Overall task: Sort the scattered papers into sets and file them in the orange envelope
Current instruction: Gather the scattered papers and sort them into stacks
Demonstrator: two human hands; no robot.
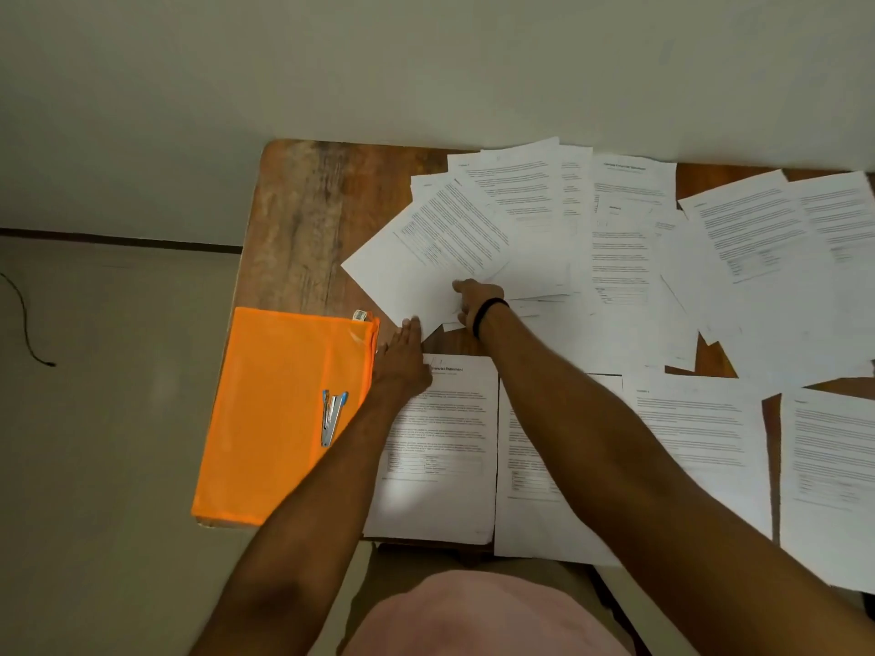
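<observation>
Now, head view only: the right hand (478,300) rests on the fanned papers (615,239) at the far side of the table (303,215). Its thumb is on top of the tilted sheet (416,272) and its fingers curl at the near edge, apparently pinching it. The left hand (402,352) is flat, fingers straight and together, tips touching that sheet's near corner. Judgement: one page is being separated from the fan. Best done by steadying the corner with the left fingers, lifting a single sheet, then matching its heading against the sorted sheets (440,442) along the near edge. At the table's left end lies the orange envelope (284,409), just beside the left hand, with a stapler (333,416) on it. Surface is worn wood; pale wall behind; pale floor at left with a dark cable (23,319).
</observation>
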